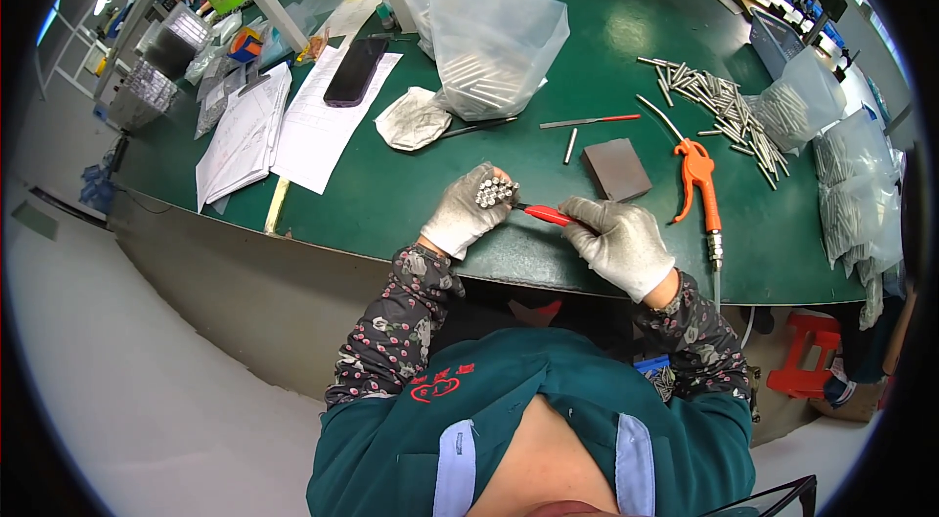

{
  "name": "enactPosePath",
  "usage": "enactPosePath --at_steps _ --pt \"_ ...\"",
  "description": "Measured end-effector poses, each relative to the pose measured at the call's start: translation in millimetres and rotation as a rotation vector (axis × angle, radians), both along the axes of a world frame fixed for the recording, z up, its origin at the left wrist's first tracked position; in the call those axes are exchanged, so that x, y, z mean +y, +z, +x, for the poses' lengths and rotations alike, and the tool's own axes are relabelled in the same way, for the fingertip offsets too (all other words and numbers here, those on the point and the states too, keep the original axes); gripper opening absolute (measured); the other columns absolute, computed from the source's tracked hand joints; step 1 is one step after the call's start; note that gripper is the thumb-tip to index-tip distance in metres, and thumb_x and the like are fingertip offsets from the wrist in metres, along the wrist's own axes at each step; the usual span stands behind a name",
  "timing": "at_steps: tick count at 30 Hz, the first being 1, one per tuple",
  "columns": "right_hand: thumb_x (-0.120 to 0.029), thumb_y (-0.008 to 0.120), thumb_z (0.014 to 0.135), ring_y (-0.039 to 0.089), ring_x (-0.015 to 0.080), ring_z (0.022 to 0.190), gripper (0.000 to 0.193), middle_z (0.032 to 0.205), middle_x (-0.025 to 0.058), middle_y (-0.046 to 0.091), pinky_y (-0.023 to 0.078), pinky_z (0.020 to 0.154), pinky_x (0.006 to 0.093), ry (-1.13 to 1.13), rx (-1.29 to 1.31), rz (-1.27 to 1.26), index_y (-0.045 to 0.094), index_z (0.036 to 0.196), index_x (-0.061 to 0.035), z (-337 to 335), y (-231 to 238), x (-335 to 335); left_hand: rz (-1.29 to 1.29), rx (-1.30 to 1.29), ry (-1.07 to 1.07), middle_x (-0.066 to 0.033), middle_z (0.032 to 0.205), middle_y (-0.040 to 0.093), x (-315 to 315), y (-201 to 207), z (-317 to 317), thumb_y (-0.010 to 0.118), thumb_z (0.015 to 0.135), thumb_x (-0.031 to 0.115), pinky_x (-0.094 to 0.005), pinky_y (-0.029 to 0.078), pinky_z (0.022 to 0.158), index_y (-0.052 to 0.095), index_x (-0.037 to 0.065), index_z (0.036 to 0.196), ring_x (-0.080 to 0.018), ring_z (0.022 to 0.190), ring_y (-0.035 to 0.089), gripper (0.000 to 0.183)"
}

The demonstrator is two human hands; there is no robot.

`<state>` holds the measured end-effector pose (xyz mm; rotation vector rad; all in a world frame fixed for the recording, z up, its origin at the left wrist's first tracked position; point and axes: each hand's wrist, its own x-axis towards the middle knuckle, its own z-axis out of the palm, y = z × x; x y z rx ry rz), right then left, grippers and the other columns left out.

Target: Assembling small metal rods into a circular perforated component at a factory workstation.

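Note:
My left hand (454,214), in a white work glove, is closed round a bundle of short metal rods (496,192), their round ends facing up. My gloved right hand (626,245) grips a red-handled tool (548,215). Its thin dark tip reaches the bundle's edge; whether it touches the rods is too small to tell. Just beyond the right hand lies a brown rectangular block (616,171). A single metal rod (570,145) and a slim file with a red handle (591,122) rest on the green table (362,214) further back.
An orange air blow gun (696,175) with its hose lies right of the block. Beyond it spreads a pile of rods (734,111), beside bags of rods (856,189). Translucent bins (494,43), a crumpled white cloth (413,119), a phone (356,73) and papers (318,131) stand further left.

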<state>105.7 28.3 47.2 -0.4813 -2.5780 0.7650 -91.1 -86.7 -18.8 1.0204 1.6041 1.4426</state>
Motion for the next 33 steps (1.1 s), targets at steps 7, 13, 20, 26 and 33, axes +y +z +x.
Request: enactPosePath --at_steps 7,13,20,26,33 --pt "-0.022 0.060 0.077 0.061 0.0310 0.064 0.023 0.070 0.0139 0.061 0.048 0.058 0.0397 -0.008 0.008 -0.003 0.065 0.095 -0.0096 2 -3 0 0.005 -0.005 0.004 -0.0025 0.084 0.061 0 4 2 0.062 0.072 -0.003 -0.0235 0.047 0.072 0.052 0.004 0.093 -0.0092 0.077 0.058 0.025" --pt "-0.022 0.060 0.077 0.061 0.0310 0.064 0.022 0.070 0.0139 0.062 0.048 0.059 0.0397 -0.022 0.000 -0.011 0.065 0.095 -0.0099 1 -3 1 0.000 0.007 0.005 -0.0024 0.082 0.061 0 4 2 0.061 0.072 -0.004 -0.0227 0.048 0.071 0.052 0.004 0.093 -0.0088 0.076 0.058 0.024" --pt "-0.022 0.060 0.077 0.060 0.0313 0.064 0.021 0.070 0.0140 0.061 0.048 0.057 0.0396 0.004 -0.025 -0.023 0.065 0.094 -0.0098 2 4 -4 -0.003 0.027 -0.006 -0.0027 0.083 0.061 1 1 -1 0.061 0.072 -0.005 -0.0224 0.048 0.071 0.051 0.003 0.094 -0.0093 0.077 0.058 0.025" --pt "-0.016 0.063 0.074 0.061 0.0299 0.061 0.022 0.067 0.0155 0.060 0.049 0.056 0.0365 0.021 -0.011 -0.012 0.066 0.093 -0.0063 -1 1 -5 -0.016 0.032 0.011 -0.0028 0.083 0.061 2 1 1 0.060 0.071 -0.006 -0.0226 0.048 0.072 0.051 0.004 0.094 -0.0089 0.078 0.058 0.026" --pt "-0.020 0.061 0.076 0.060 0.0309 0.062 0.021 0.069 0.0147 0.061 0.048 0.056 0.0382 0.011 -0.038 0.031 0.065 0.093 -0.0080 -3 1 -3 -0.012 0.034 -0.002 -0.0030 0.083 0.061 1 3 1 0.060 0.071 -0.007 -0.0228 0.048 0.071 0.051 0.003 0.094 -0.0093 0.077 0.058 0.026"
